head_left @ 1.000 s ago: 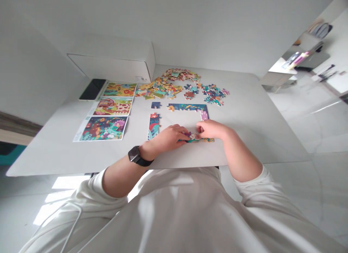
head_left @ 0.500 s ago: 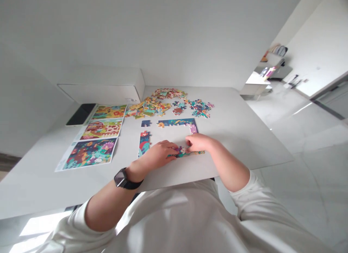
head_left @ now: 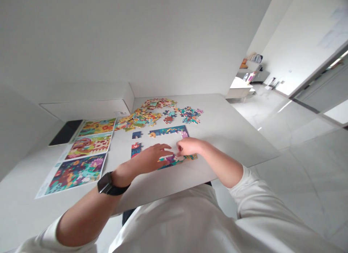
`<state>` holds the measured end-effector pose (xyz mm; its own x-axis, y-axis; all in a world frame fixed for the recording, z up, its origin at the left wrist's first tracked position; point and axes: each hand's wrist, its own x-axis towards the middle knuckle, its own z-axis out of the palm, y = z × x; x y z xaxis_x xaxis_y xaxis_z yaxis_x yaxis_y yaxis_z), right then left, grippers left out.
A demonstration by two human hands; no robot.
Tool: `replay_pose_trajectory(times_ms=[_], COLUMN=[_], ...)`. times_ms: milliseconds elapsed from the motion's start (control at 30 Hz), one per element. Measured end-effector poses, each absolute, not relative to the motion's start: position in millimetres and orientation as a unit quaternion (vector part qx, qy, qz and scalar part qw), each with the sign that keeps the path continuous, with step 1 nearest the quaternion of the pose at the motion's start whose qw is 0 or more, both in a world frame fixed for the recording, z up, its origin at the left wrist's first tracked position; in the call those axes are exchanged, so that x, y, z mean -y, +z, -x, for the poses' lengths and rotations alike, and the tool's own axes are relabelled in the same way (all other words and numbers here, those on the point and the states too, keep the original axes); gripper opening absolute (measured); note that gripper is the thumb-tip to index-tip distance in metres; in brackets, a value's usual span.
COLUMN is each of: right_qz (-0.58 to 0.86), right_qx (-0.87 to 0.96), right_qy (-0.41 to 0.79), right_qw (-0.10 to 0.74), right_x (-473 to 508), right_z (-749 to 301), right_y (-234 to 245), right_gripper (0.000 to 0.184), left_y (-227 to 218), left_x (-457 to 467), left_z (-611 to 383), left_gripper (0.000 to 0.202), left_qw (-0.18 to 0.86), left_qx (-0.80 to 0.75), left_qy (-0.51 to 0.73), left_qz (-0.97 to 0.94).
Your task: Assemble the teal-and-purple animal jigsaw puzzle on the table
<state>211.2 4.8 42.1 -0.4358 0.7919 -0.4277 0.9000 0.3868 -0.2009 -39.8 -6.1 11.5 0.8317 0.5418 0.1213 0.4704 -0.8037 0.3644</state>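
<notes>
A partly built jigsaw frame lies on the white table [head_left: 231,137]: a blue top strip [head_left: 168,130], a left side strip [head_left: 135,150] and a bottom strip [head_left: 174,160]. My left hand [head_left: 150,158] rests flat on the bottom strip with its fingers stretched out. My right hand [head_left: 189,147] is curled, its fingertips pinching at a piece on the same strip. Loose pieces [head_left: 160,113] are heaped further back.
Three picture sheets [head_left: 78,162] lie in a column at the left, beside a black phone [head_left: 65,132]. A white box [head_left: 89,100] stands against the wall at the back left. The table's right edge drops to a tiled floor.
The view has swung up and to the right. Both hands stay on the bottom strip; my left fingers have stretched out flatter and my right hand has shifted slightly left.
</notes>
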Motion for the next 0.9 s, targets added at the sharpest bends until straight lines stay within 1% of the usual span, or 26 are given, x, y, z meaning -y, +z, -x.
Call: replay_pose_trajectory(times_ms=[167,233,300,367,433,500,600,700,833,900], right_qz=[-0.567,-0.608,-0.663,-0.716,-0.757,-0.773,-0.746,-0.705,-0.734,-0.752], right_qx=[-0.795,-0.762,-0.715,-0.669,-0.627,-0.606,-0.639,-0.692,-0.672,-0.654], right_qy=[-0.216,-0.214,-0.206,-0.167,-0.121,-0.101,-0.098,-0.082,-0.062,-0.05], right_qw=[-0.015,-0.056,-0.081,-0.108,-0.135,-0.16,-0.162,-0.132,-0.078,-0.068], right_x=[-38.7,-63.2,-90.0,-115.1,-136.4,-153.8,-174.3,-187.7,-192.8,-192.0], right_z=[-249.9,-275.5,-303.3,-329.9,-351.3,-364.5,-369.1,-365.4,-367.5,-371.7], right_y=[60.9,63.3,61.9,56.5,47.5,35.5,15.5,-2.0,-15.3,-17.9], right_gripper=[0.021,0.019,0.018,0.017,0.02,0.027,0.037,0.044,0.049,0.049], left_y=[46.9,50.7,47.1,38.4,27.6,17.6,7.3,2.0,-1.6,-2.7], left_x=[-33.6,-48.5,-59.4,-65.4,-67.2,-66.6,-64.6,-63.4,-63.6,-63.7], left_z=[49.6,55.1,59.9,63.3,65.0,65.8,66.8,69.9,76.4,78.8], left_gripper=[0.035,0.034,0.033,0.037,0.044,0.048,0.048,0.046,0.042,0.042], left_qw=[0.188,0.189,0.182,0.175,0.182,0.21,0.253,0.265,0.267,0.274], left_qx=[-0.384,-0.429,-0.471,-0.51,-0.536,-0.541,-0.537,-0.538,-0.535,-0.539], left_qy=[0.258,0.282,0.301,0.324,0.34,0.332,0.307,0.294,0.297,0.304], left_qz=[-0.867,-0.837,-0.809,-0.778,-0.752,-0.743,-0.744,-0.744,-0.744,-0.736])
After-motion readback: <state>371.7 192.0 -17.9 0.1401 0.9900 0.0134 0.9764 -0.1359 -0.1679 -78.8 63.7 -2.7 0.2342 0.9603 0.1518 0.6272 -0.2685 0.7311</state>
